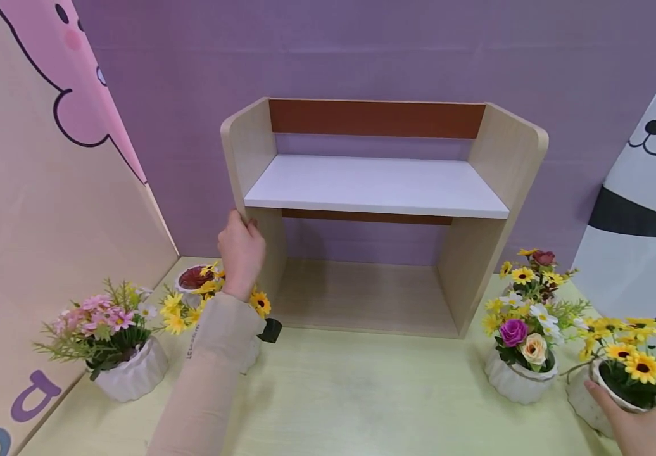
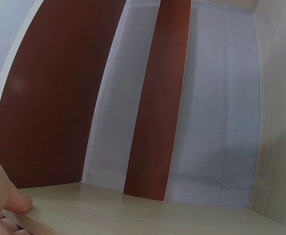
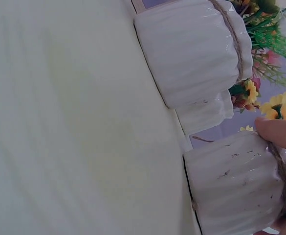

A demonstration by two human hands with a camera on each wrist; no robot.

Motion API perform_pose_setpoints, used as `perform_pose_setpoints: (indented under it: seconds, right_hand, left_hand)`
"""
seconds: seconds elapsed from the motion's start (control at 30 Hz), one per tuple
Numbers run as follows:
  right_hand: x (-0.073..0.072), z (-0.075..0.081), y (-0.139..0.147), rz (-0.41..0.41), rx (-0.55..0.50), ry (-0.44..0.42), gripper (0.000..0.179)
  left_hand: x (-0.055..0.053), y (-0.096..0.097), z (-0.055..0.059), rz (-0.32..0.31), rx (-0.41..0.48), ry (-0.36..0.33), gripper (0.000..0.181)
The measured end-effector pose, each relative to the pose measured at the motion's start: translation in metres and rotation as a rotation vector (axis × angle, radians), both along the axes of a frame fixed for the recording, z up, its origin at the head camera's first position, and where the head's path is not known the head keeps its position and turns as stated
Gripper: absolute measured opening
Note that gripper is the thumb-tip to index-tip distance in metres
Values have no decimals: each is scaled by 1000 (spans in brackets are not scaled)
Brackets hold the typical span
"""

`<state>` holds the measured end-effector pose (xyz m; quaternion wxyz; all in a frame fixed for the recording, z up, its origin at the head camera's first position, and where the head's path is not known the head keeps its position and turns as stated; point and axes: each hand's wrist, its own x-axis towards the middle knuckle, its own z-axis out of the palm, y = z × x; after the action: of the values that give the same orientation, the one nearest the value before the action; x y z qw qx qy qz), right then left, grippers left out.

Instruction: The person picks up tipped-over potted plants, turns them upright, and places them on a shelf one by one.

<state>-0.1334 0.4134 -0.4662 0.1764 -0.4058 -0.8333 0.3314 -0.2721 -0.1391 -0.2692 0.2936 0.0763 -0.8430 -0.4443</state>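
A two-tier wooden desk shelf (image 1: 362, 297) with a white middle board (image 1: 376, 183) stands against the purple backdrop. My left hand (image 1: 241, 250) grips the front edge of its left side panel, just below the white board; in the left wrist view the thumb (image 2: 19, 201) lies on the inner face of that panel. At the far right, my right hand (image 1: 649, 421) holds a white pot of yellow flowers (image 1: 584, 396) by its rim, thumb and fingers on opposite sides. In the right wrist view this ribbed pot (image 3: 235, 186) sits on the table, twine round its neck.
Beside the held pot stand a pot with purple and peach roses (image 1: 518, 380) and a sunflower-and-red-rose plant (image 1: 533, 275) behind it. On the left are a pot of pink flowers (image 1: 134, 373) and yellow flowers (image 1: 174, 313) partly hidden by my left sleeve (image 1: 208, 373).
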Motion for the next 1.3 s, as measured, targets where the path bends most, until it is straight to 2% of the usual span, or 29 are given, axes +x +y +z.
perform_pose_setpoints:
  seconds: [0.17, 0.37, 0.43, 0.5, 0.67, 0.73, 0.8, 1.0, 1.07, 1.1, 1.17, 1.3]
  right_hand:
    - [-1, -1, 0, -5, -31, -14, 120]
    - [9, 30, -29, -13, -108, -8, 112]
    - [11, 34, -32, -20, -124, 0, 109]
    - [8, 28, -28, -30, -123, 4, 110]
    - [-2, -4, -3, -51, -124, 5, 117]
    - [-2, -8, 0, -57, -131, 14, 119]
    - [0, -3, -5, -66, -145, 25, 118]
    - [13, 35, -42, -101, -219, 51, 109]
    - [16, 42, -50, -108, -237, 40, 108]
    - [16, 43, -50, -110, -244, 31, 106]
    - [13, 32, -41, -116, -241, 5, 111]
    - [9, 23, -32, -126, -246, -8, 115]
  left_hand:
    - [0, 0, -1, -5, -4, 3, 27]
    - [-1, -1, -2, -8, -7, 3, 26]
    - [-1, -1, -2, -7, -7, 3, 26]
    - [-1, -1, -2, -6, -8, 2, 26]
    - [-1, -1, -1, -9, -3, -5, 26]
    - [-1, -1, -2, -11, -1, -7, 26]
    - [-1, -1, -2, -14, 0, -6, 26]
    - [-2, -2, -4, 9, -28, 19, 25]
    - [-2, -2, -3, 19, -36, 26, 24]
    - [-2, -2, -3, 19, -36, 27, 24]
    - [-1, -2, -3, 19, -34, 27, 24]
    - [-2, -1, -4, 16, -29, 26, 24]
